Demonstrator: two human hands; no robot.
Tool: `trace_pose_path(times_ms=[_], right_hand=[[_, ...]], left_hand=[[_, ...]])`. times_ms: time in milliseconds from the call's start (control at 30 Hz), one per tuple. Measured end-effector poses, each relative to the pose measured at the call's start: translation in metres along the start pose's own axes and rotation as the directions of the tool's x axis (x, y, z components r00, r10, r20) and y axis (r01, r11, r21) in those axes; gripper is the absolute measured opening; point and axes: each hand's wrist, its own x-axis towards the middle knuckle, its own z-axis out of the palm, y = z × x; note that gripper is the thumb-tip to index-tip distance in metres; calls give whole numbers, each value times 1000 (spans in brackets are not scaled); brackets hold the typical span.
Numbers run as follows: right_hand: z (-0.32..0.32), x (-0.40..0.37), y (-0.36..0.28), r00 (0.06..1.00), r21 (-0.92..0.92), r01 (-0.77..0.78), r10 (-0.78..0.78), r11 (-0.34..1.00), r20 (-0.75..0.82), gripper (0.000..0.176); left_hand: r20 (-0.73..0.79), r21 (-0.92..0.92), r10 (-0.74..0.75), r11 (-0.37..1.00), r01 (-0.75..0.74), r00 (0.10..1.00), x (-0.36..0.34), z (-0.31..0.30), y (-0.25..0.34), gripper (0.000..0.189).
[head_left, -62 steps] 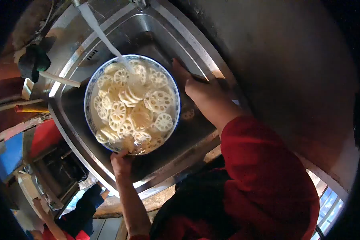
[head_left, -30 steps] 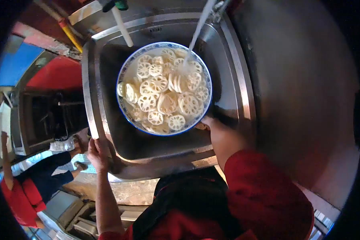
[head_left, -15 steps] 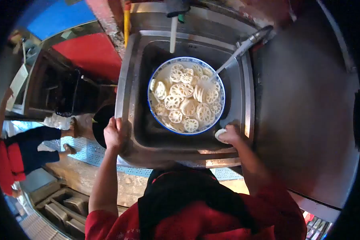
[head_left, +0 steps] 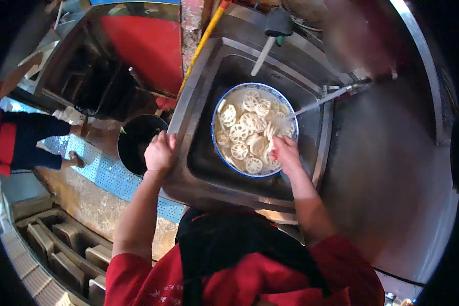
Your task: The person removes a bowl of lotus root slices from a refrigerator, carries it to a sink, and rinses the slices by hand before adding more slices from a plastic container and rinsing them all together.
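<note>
A white bowl with a blue patterned rim (head_left: pixel 213 133) stands in the metal sink (head_left: pixel 201 160), filled with water and many lotus root slices (head_left: pixel 252 122). My right hand (head_left: pixel 285 151) is over the bowl's right side, its fingers closed at a lotus root slice; the fingertips are partly hidden. My left hand (head_left: pixel 160 152) is closed over the sink's left edge. From the tap (head_left: pixel 359 85) a stream of water runs into the bowl at its right side.
A dark, dark-handled tool with a pale shaft (head_left: pixel 262 57) hangs over the sink's back. A yellow pole (head_left: pixel 204 43) leans behind the left rim. Left of the sink stands a black bucket (head_left: pixel 142 127). Another person (head_left: pixel 30 137) is at far left. A metal counter (head_left: pixel 380 188) lies to the right.
My right hand has moved from the sink's lower right, where it held a white slice, up into the bowl. My left hand stays on the sink edge. The view has turned.
</note>
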Motion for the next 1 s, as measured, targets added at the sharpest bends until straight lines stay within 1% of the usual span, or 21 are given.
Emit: trace_pose_path(times_ms=[33, 67, 133, 167, 200, 267, 333, 400, 467, 500, 533, 567, 600, 667, 733, 800, 867, 900, 933, 967, 1000], right_hand=[[19, -2, -7, 991, 14, 9, -11, 1000, 134, 19], [44, -9, -22, 963, 32, 19, -27, 999, 270, 16], [95, -12, -44, 845, 55, 222, -220, 974, 487, 13], [122, -23, -61, 815, 60, 199, -200, 978, 544, 12], [146, -30, -69, 784, 37, 235, -212, 971, 583, 19], [189, -35, -61, 626, 178, 464, -463, 868, 628, 31], [192, -39, -58, 573, -18, 696, -540, 718, 617, 40], [178, -14, -27, 538, -67, 800, -663, 597, 520, 36], [139, 3, -4, 734, -74, 642, -584, 763, 347, 25], [112, 14, 3, 773, -84, 616, -581, 783, 257, 21], [76, 31, 13, 784, -224, 620, -589, 752, 197, 17], [47, 30, 0, 855, -232, 519, -507, 823, 112, 14], [11, 55, 17, 856, -357, 496, -515, 792, 49, 13], [-41, 72, 11, 859, -500, 434, -511, 750, -20, 13], [-74, 89, 16, 855, -417, 425, -507, 803, -105, 11], [-87, 97, 13, 858, -459, 379, -491, 804, -150, 9], [-93, 109, 15, 852, -503, 346, -490, 792, -186, 7], [-95, 117, 17, 806, -544, 411, -570, 732, -158, 7], [-98, 123, 20, 812, -547, 380, -552, 746, -188, 8], [-100, 127, 20, 826, -552, 348, -527, 757, -201, 14], [-100, 131, 22, 837, -554, 321, -504, 768, -213, 21]], left_hand=[[-63, -10, 1, 1000, -2, 998, -4, -3, 8, 32], [-241, 72, 134, 990, -120, 961, -7, 1, 9, 32], [-454, 76, 374, 921, -383, 809, -26, -14, 33, 37], [-401, -12, 420, 886, -463, 814, -40, -9, 44, 39], [-354, -111, 470, 837, -535, 809, -54, -3, 52, 41], [-172, -331, 560, 742, -583, 810, -73, 16, 56, 32], [25, -363, 507, 808, -464, 862, -77, 30, 60, 25], [43, -371, 508, 808, -459, 860, -65, 45, 68, 23], [73, -202, 658, 746, -635, 749, -43, 61, 80, 25], [117, -66, 666, 745, -663, 737, -31, 65, 92, 28], [190, 36, 628, 764, -645, 755, -21, 78, 98, 32], [199, 84, 602, 776, -625, 774, -14, 91, 100, 35], [209, 130, 575, 786, -605, 791, -10, 100, 102, 39], [255, 125, 541, 803, -582, 801, -2, 95, 112, 36], [307, 129, 516, 810, -572, 800, 1, 98, 113, 34], [268, 100, 568, 787, -609, 778, 7, 96, 105, 36], [307, 155, 559, 769, -620, 771, 13, 94, 96, 34], [276, -393, 357, 889, -234, 893, 13, 93, 90, 30], [378, -777, 127, 582, 240, 917, 11, 93, 84, 27], [442, -827, 58, 414, 382, 895, 12, 54, 98, 22], [453, -845, 40, 338, 415, 891, 14, 24, 103, 24]])
